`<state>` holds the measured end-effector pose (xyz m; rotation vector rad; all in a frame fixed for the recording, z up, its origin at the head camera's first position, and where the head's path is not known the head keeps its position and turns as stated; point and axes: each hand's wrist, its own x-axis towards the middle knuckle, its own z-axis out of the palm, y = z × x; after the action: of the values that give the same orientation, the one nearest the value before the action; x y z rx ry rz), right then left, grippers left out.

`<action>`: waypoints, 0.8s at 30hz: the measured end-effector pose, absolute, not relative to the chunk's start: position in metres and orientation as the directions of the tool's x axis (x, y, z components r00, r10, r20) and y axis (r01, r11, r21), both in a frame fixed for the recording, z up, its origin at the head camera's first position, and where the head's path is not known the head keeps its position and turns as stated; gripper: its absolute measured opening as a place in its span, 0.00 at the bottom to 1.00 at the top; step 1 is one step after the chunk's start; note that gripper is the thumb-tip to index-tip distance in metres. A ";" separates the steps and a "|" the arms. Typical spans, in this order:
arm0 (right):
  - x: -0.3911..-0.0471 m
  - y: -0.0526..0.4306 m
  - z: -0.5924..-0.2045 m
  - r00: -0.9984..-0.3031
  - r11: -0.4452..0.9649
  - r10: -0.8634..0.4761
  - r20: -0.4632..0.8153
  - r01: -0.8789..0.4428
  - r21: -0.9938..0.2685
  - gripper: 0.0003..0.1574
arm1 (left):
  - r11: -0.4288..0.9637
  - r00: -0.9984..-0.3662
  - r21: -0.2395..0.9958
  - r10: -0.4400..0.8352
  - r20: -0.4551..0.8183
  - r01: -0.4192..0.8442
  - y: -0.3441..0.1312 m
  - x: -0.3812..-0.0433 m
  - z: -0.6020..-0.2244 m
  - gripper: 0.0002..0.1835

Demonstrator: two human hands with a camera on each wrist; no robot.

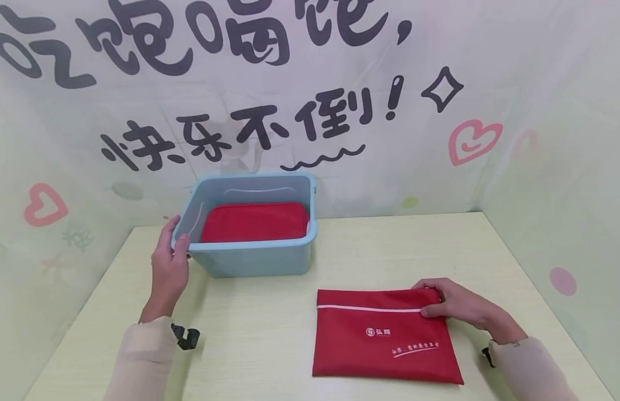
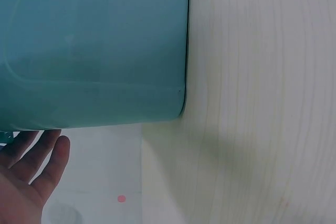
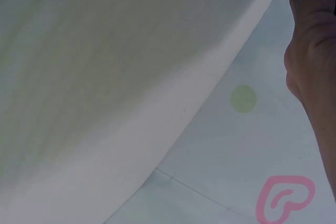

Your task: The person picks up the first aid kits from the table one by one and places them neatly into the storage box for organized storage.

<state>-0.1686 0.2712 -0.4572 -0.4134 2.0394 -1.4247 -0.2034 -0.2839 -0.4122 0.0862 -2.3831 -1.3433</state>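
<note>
A light-blue plastic bin (image 1: pixel 255 260) stands at the back left of the table, with a red fabric case (image 1: pixel 255 223) lying inside it. My left hand (image 1: pixel 171 270) holds the bin's front left corner, its thumb at the rim and its fingers along the outer side. In the left wrist view, those fingers (image 2: pixel 50 169) show beside the bin's wall (image 2: pixel 100 51). Toward the front right, a flat red zippered pouch (image 1: pixel 375 351) with a white zip and white printing lies on the table. My right hand (image 1: pixel 460 303) pinches its upper right corner, thumb on top.
The pale wood-grain table (image 1: pixel 260 334) meets a printed wall covering (image 1: pixel 380 161) behind the bin. Side walls (image 1: pixel 565 223) with hearts and dots flank the table on the left and right. Small black devices (image 1: pixel 186 337) are worn at both wrists.
</note>
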 end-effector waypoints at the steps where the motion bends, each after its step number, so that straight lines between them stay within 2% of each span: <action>1: -0.168 0.272 -0.456 -0.756 0.363 -0.582 -0.299 0.088 -0.928 0.22 | 0.536 -0.917 0.833 -0.247 0.312 0.139 -0.284 -0.204 -0.412 0.25; 9: -0.171 0.274 -0.450 -0.704 0.221 -0.668 -0.243 0.124 -0.967 0.19 | 0.533 -0.918 0.835 -0.248 0.309 0.137 -0.285 -0.204 -0.412 0.25; 24: -0.175 0.269 -0.439 -0.639 -0.008 -0.768 -0.046 0.082 -0.997 0.16 | 0.528 -0.916 0.836 -0.243 0.320 0.151 -0.286 -0.205 -0.415 0.25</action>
<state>-0.1746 0.2693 -0.4392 -0.7199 1.6392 -1.7174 -0.2046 -0.2859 -0.4145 0.0754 -2.3718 -1.3532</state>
